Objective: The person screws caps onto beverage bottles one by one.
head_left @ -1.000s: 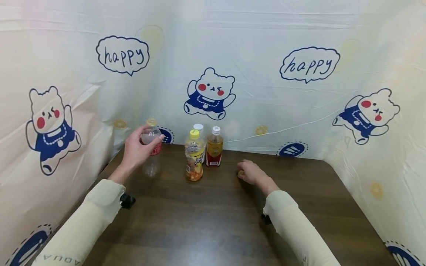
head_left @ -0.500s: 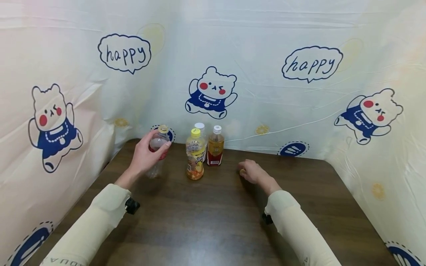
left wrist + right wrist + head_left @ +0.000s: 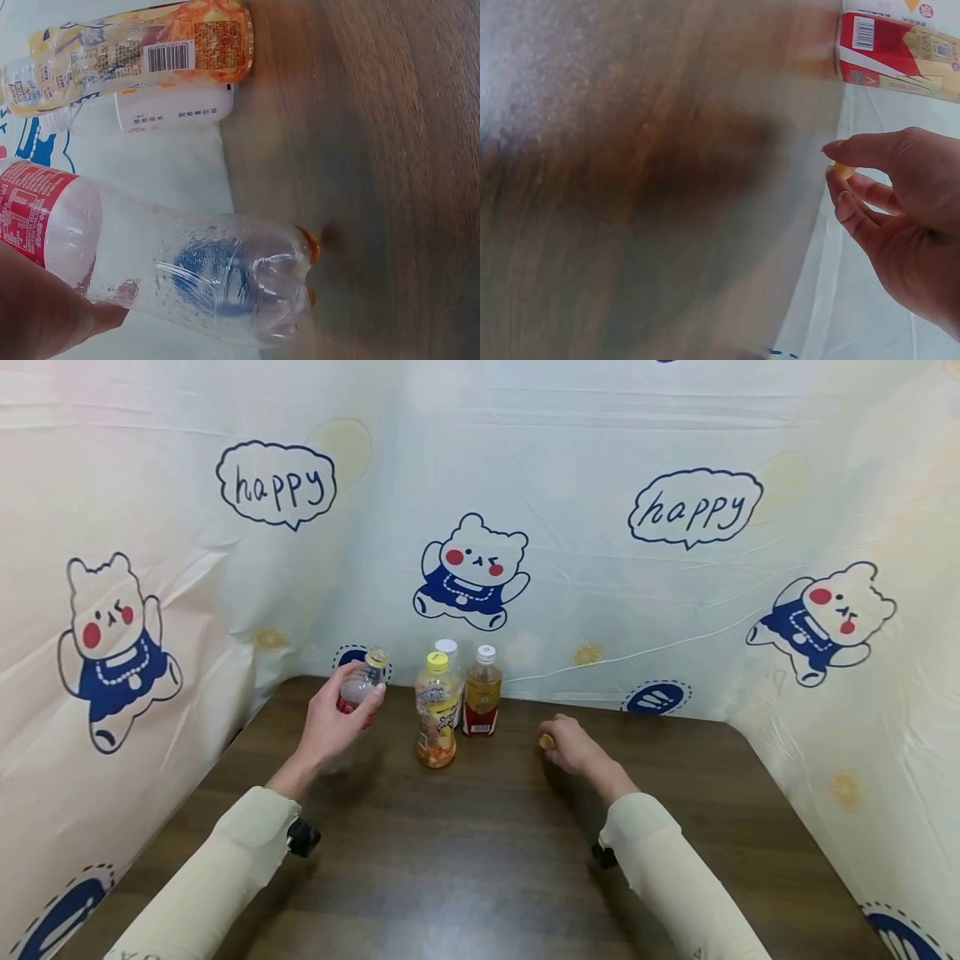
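Observation:
My left hand (image 3: pixel 330 720) grips a clear plastic bottle (image 3: pixel 199 255) with a red label (image 3: pixel 34 210) around its upper half. The bottle leans a little to the right. No cap sits on its yellowish neck (image 3: pixel 377 658), and it looks nearly empty. In the left wrist view its base is close to the tabletop; whether it touches I cannot tell. Farther right, my right hand (image 3: pixel 573 747) pinches a small yellow bottle cap (image 3: pixel 844 170) between thumb and fingertips, just above the table. Fingers partly cover the cap.
Between the hands several capped bottles stand upright: a yellow-capped drink bottle (image 3: pixel 437 718), a white-capped bottle (image 3: pixel 447 647) mostly behind it, and a red-and-gold tea-coloured bottle (image 3: pixel 482 697). The brown wooden table (image 3: pixel 450 860) ends at a printed curtain (image 3: pixel 570 568).
My left hand has brought the bottle rightward and lower, and the bottle now leans to the right. The right hand has turned slightly, showing more of the cap.

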Demonstrator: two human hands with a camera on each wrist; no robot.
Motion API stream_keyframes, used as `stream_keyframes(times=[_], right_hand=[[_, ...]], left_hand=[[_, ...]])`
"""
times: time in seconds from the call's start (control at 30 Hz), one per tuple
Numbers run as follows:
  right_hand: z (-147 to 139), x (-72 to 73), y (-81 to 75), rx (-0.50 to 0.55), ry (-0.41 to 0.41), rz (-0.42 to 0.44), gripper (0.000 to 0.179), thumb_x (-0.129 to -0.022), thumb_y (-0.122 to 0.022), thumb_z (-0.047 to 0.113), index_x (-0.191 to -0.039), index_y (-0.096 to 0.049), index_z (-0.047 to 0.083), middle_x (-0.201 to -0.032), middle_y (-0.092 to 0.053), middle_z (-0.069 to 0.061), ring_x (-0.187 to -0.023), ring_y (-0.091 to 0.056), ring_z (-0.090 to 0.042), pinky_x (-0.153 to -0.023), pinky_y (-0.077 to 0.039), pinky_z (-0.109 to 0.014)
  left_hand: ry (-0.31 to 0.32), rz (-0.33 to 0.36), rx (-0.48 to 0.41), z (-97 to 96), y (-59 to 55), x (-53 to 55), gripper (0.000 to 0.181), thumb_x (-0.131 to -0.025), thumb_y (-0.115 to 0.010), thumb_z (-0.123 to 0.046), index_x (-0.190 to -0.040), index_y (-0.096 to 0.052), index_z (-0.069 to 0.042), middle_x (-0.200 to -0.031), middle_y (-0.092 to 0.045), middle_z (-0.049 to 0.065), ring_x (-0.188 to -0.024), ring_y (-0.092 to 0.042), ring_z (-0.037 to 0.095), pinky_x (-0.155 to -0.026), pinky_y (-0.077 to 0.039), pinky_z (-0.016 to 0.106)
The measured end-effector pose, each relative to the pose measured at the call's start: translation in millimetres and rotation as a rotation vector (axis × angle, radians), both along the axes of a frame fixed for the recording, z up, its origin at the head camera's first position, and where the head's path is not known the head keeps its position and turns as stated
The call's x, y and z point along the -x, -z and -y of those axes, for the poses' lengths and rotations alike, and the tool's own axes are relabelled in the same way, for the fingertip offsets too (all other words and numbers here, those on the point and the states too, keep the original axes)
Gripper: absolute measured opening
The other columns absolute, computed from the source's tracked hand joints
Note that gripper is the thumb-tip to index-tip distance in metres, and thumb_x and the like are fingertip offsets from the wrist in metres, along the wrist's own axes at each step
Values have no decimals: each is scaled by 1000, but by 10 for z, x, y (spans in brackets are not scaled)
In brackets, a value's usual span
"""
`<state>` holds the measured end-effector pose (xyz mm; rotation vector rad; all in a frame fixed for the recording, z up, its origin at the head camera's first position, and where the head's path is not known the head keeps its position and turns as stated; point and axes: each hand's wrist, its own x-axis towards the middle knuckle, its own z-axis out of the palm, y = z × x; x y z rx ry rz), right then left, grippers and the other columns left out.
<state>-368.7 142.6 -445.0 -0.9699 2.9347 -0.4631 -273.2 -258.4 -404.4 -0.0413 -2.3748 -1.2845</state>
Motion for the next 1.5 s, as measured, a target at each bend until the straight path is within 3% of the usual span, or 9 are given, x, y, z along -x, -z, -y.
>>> stream_keyframes(times=[0.33,0.67,0.9,1.07,1.23,1.5], right_hand=[[-102,-62,-220,54,-17,-32,26,-89,-72,-1,-115,-70,-2,-102,-64,-15,-96,-62,-31,-87,-55,-47],[-192,-163,-376,-13,50,-24,31,-100,-67,29,-124,-68,10,-110,-69,-6,-98,-64,-23,-89,-55,-48],[-255,-262,-468,5,75,-54,40,-102,-62,39,-132,-55,14,-110,-68,-5,-95,-64,-21,-85,-56,-48],[-270,-337,-518,-4,56,-84,33,-102,-62,40,-124,-63,15,-108,-68,-2,-96,-64,-20,-83,-56,-46],[-277,-397,-572,-21,39,-91,33,-103,-60,41,-121,-67,14,-107,-69,-1,-95,-65,-19,-82,-56,-44],[-243,-506,-689,-18,44,-45,33,-103,-58,47,-102,-69,15,-82,-64,5,-70,-57,-13,-65,-51,-33]], left_hand=[[24,0,-15,-73,-91,-42,67,-96,-66,-53,-151,-43,-21,-146,-50,22,-123,-54,40,-100,-47,64],[89,-2,-18,-221,-134,-117,65,-97,-68,-49,-149,-40,-20,-138,-54,20,-117,-58,39,-94,-52,61],[115,53,-24,-300,-80,-129,68,-96,-68,-52,-146,-41,-17,-140,-53,19,-120,-57,38,-98,-51,60],[126,37,1,-343,-60,-136,65,-96,-68,-50,-146,-42,-16,-138,-56,19,-116,-59,37,-95,-53,59],[166,20,18,-443,-120,-176,61,-97,-68,-48,-143,-45,-15,-134,-59,16,-112,-62,34,-90,-56,56],[242,28,13,-720,-192,-268,55,-97,-69,-47,-140,-51,-20,-135,-57,11,-116,-60,32,-90,-57,55]])
